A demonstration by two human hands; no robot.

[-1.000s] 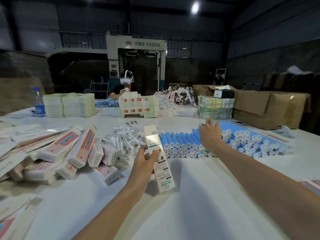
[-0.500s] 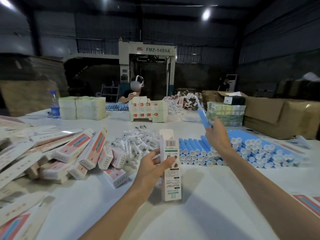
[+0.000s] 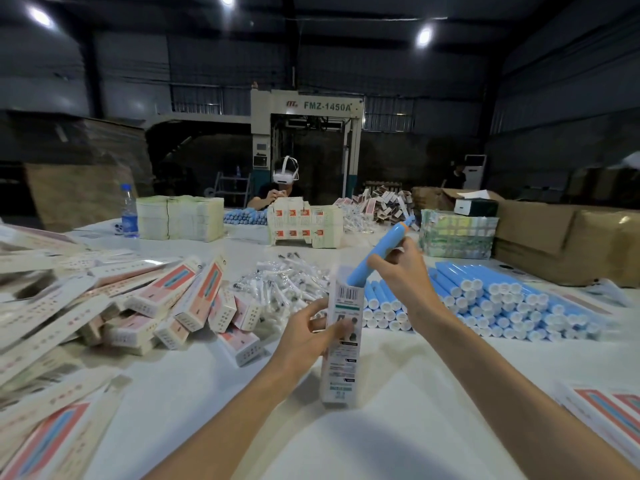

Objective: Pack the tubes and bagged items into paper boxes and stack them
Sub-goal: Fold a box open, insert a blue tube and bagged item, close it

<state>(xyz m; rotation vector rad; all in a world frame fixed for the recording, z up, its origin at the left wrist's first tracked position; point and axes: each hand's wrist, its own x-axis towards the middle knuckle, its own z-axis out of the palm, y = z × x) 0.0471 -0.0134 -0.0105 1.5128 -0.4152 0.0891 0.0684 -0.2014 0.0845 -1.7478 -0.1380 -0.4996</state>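
Tube point(image 3: 393, 235), blue, now has its low end poked into the open top of the box point(image 3: 341, 344). Half a second ago it was up in the air over the tube pile point(image 3: 485, 299) and did not touch the box. It leans up and to the right. The right hand point(image 3: 405, 271) grips it around the middle with curled fingers. That hand has come in from above the pile to just over the box. The left hand point(image 3: 304, 337) holds the box by its side with the thumb on the front, same as before. The box is upright near the middle of the near edge of the table point(image 3: 180, 403). A second ago it was tipped.

The tube's low end is hidden inside the box, so I cannot tell how deep it goes. The small words on the box are too blurry to read. Bags point(image 3: 284, 282) lie in a heap behind the box, and the little things in them are hard to make out. A box heap point(image 3: 180, 303) lies toward the left edge. Flat boxes point(image 3: 609, 414) at the near right corner are cut off by the picture's edge.
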